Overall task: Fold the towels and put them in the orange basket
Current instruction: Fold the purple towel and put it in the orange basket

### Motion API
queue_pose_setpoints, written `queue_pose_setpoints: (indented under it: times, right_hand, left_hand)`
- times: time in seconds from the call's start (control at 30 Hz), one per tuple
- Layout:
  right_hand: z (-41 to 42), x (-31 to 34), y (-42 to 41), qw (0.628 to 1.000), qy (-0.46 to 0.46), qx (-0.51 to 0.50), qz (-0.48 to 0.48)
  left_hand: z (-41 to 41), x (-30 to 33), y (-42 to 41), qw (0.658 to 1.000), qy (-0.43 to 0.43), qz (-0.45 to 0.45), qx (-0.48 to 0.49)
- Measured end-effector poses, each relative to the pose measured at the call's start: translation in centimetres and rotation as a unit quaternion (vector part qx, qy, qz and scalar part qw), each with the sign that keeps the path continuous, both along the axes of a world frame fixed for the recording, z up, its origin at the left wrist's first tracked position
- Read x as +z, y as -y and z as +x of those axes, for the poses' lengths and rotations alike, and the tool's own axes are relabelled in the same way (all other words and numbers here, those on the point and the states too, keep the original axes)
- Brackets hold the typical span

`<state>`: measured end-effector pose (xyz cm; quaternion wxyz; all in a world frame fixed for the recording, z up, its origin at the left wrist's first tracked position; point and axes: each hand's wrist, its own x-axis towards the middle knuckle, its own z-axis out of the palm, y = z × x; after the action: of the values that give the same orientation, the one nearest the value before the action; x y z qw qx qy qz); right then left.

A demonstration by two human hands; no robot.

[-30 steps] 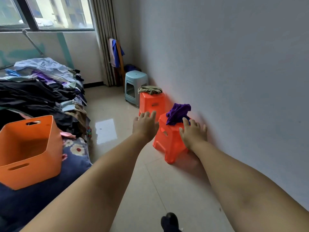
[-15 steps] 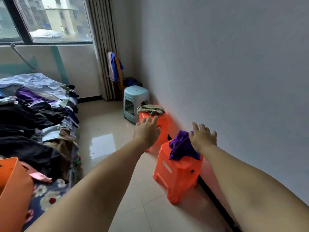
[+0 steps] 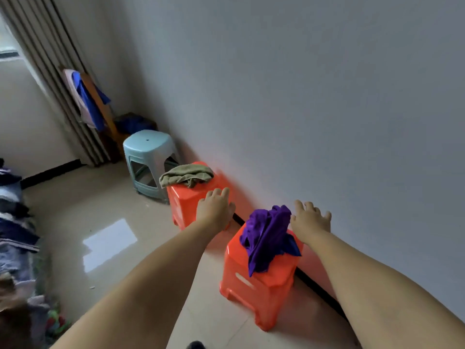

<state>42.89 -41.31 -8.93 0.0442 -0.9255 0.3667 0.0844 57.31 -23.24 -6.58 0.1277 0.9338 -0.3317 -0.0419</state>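
Reaching forward, both bare arms stretch out over the tiled floor [image 3: 105, 222] toward the wall [image 3: 302, 96]. Near orange stool [image 3: 256, 285] carries a crumpled purple towel [image 3: 266, 235]; far orange stool [image 3: 191, 197] carries an olive towel [image 3: 187, 175] (bunched, unfolded). Right hand [image 3: 310, 219] hovers just beside the purple towel, fingers spread, holding nothing. Left hand [image 3: 216, 210], fingers relaxed and straight, hangs before the far stool, empty. Basket out of view.

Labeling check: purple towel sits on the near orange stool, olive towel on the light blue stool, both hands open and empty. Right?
Not quite. The head view shows the olive towel on the far orange stool, not the light blue stool. The rest stands: purple towel on the near orange stool, left hand and right hand open, empty.
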Motion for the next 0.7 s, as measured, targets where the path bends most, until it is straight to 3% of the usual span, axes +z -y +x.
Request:
queue_pose_setpoints:
  times: [0.23, 0.47, 0.7]
  right_hand:
    - [4.6, -3.2, 2.7, 0.986, -0.028, -0.159, 0.044]
    - [6.7, -9.1, 6.0, 0.954, -0.053, -0.256, 0.148]
    - [10.1, -15.6, 9.1, 0.922, -0.047, -0.265, 0.279]
  left_hand:
    - [9.7, -3.3, 6.6, 0.989, -0.040, 0.065, -0.124]
    - [10.7, -9.3, 13.8, 0.959, -0.135, 0.128, -0.212]
    - [12.3, -16.9, 18.9, 0.932, -0.274, 0.160, -0.175]
